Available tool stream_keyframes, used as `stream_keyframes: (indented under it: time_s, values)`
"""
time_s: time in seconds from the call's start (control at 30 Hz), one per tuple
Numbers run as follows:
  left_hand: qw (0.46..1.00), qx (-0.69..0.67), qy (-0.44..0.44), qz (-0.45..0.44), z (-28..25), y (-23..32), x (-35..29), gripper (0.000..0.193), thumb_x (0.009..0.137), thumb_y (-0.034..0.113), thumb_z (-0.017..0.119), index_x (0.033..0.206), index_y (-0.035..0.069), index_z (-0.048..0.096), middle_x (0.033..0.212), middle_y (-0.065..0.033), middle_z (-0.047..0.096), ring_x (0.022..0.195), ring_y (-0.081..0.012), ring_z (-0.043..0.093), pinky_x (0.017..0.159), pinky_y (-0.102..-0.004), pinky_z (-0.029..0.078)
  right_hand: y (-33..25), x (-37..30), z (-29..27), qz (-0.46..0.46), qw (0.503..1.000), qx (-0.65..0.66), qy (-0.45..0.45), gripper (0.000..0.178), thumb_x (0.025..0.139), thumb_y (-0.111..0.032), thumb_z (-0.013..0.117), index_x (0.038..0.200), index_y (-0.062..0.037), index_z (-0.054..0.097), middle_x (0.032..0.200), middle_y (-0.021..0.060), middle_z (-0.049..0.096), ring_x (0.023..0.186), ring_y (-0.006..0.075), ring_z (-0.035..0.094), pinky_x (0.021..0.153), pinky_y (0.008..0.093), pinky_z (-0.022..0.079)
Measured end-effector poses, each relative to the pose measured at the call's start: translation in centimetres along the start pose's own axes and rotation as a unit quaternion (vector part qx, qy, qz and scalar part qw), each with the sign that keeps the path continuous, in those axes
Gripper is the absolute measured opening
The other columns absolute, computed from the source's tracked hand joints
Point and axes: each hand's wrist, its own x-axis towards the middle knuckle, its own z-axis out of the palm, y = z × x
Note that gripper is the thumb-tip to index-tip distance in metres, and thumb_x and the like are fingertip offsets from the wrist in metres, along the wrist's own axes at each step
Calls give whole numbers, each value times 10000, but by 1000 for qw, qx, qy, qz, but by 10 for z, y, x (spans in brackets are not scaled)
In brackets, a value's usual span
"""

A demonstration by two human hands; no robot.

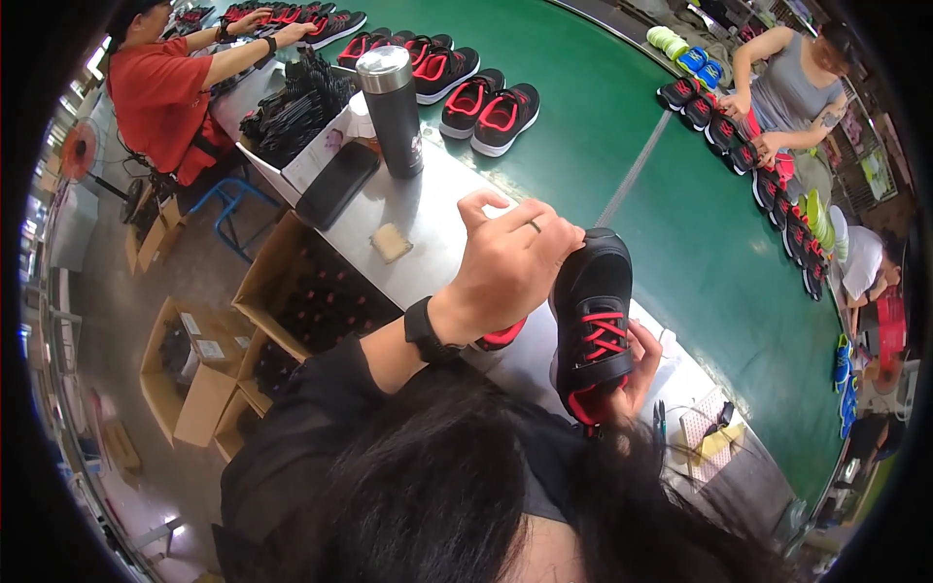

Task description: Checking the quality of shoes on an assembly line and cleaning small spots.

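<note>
The desk (374, 262) is gleaming like smooth bare metal, and beside it I'm seeing the green belt (573, 107) giving off a smooth sheen. The flask (395, 131) is showing a matt dark coat under its shiny metal lid (384, 64). The shoe (591, 321) is looking matt; the cardboard boxes (206, 398) are looking dull.

A person's bare left hand (515, 260) touches the toe of a black, red-laced sneaker (594, 306) held in their right hand (641, 361) over a silver metal table (360, 255) beside a green worktop (593, 117).
</note>
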Motion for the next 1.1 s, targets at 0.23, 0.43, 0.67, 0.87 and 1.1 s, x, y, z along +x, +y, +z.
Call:
stream_keyframes:
  time_s: [0.23,0.43,0.67,0.87,1.1]
  values:
    - [992,122,-6,40,0,-14,-4,125,828,77,662,868,156,574,758,71,625,845,-108,623,857,-407,260,-15,1,3,29,998,-48,-24,751,791,-376,752,1352,-32,390,1187,141,510,1083,253,570,924,379,478]
    - [953,253,63,-151,-12,-69,-7,43,938,135,550,915,106,573,819,-4,633,766,-205,587,852,-385,304,-13,-11,-15,58,998,28,-7,648,775,-176,653,1336,0,379,1217,181,546,1136,262,552,986,381,430]
    - [952,179,-66,-240,-13,-55,-29,160,969,233,538,945,83,587,750,-28,643,753,-224,598,869,-403,322,-4,-5,-10,285,946,-155,-14,546,937,-304,576,1376,-32,401,1338,187,472,1110,246,536,857,338,467]
    - [952,125,-117,-255,14,-54,-67,346,937,294,590,1212,85,567,936,-63,685,925,-221,621,940,-427,311,-25,8,10,25,852,-522,-18,524,830,-330,700,1280,-102,558,984,142,570,1025,314,538,941,452,390]
    - [939,13,-116,-324,37,-60,-94,234,935,219,568,1097,58,615,917,-111,684,883,-259,638,846,-410,407,-31,12,65,-38,710,-648,-274,496,724,-456,770,1113,-180,637,908,117,557,937,304,506,806,407,369]
